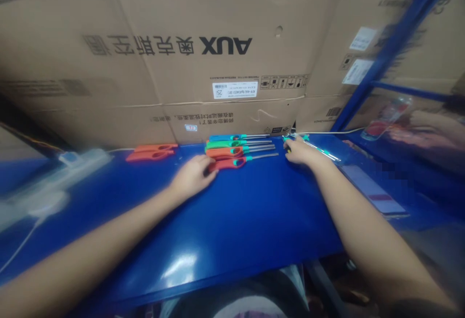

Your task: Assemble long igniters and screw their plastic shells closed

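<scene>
My left hand [194, 176] is closed around the butt end of a red long-nosed lighter [228, 163], which lies nearest me in a row. Beyond it are an orange lighter [224, 152], a green lighter [222, 143] and a blue lighter [221, 138], all with metal barrels pointing right. Past the barrel tips, my right hand [300, 151] has its fingers curled at a small group of metal lighter tubes with teal fittings [329, 153]. What those fingers pinch is partly hidden; a small dark piece shows at the fingertips.
Two orange-red handle shells [152, 152] lie left on the blue table [247, 216]. A power strip [65, 182] with plugs sits far left, and a phone [374, 189] lies right. Cardboard [163, 76] walls the back. At right are a blue post [388, 52], a plastic bottle [385, 119] and another person's hand [417, 136].
</scene>
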A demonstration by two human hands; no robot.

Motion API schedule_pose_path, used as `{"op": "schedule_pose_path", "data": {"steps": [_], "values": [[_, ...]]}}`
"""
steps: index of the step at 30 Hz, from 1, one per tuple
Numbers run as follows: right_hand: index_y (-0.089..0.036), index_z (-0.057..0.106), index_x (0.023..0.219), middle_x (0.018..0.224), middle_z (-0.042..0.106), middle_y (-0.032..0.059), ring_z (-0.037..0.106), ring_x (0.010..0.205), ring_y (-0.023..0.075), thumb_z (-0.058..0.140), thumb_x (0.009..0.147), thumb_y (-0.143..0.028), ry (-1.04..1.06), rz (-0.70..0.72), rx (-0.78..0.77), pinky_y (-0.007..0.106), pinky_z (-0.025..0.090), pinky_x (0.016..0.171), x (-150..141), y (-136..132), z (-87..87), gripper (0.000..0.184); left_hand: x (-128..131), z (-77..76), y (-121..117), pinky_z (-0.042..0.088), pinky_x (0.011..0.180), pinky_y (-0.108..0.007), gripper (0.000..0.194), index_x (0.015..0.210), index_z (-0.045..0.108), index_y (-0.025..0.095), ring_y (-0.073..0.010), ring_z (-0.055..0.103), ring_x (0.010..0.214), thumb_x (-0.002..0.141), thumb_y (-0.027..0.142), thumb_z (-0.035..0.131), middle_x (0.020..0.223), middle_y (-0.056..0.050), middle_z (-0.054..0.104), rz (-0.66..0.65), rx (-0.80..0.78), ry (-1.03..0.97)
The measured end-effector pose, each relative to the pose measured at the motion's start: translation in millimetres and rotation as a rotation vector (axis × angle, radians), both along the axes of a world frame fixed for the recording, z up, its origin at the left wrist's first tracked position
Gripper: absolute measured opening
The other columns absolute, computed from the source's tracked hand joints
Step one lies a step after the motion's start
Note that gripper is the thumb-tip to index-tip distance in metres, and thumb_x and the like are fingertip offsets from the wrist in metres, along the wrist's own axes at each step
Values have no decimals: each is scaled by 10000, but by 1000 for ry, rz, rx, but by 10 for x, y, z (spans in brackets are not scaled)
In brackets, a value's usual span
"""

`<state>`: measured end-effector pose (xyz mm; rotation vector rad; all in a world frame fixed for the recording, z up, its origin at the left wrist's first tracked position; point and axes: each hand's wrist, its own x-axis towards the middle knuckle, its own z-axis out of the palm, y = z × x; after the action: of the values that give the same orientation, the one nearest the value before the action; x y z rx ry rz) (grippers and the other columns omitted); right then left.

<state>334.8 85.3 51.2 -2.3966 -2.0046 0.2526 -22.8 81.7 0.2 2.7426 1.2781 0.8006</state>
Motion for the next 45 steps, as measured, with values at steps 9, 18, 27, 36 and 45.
{"op": "schedule_pose_path", "data": {"steps": [9,18,27,36,45], "values": [[-165,636,1218,1281,536,162,564,1193,296,542,942,-297,27,339,209,409,418,1095,-130,-108,79,320,-277,286,-59,529,876,-394,316,1034,716,179,-273,661,986,964,399,498,1071,-97,728,115,170,158],[-191,693,1013,1182,598,134,600,1125,292,511,969,-283,187,782,433,483,513,996,-454,-280,-32,209,-1333,250,270,500,904,-443,360,1004,725,182,-325,599,1011,878,443,512,1040,-135,676,486,117,193],[-205,698,972,1182,643,124,616,1111,268,517,982,-234,257,963,424,473,538,970,-768,-494,-48,184,-1544,167,362,502,848,-474,287,835,728,216,-329,563,948,863,443,556,993,-143,616,468,108,176],[-199,652,1181,1221,656,131,616,1132,264,510,987,-216,295,1048,469,460,545,968,-910,-586,-69,241,-941,504,-61,493,937,-442,267,782,692,194,-280,604,1012,904,406,584,1016,-93,635,145,141,-36],[-218,565,1362,1302,619,126,597,1167,252,547,974,-227,353,1164,350,440,539,993,-1115,-690,-188,389,-268,211,-499,489,941,-385,126,874,664,198,-225,624,1046,952,267,594,1140,-85,677,-349,-115,-3]]}}
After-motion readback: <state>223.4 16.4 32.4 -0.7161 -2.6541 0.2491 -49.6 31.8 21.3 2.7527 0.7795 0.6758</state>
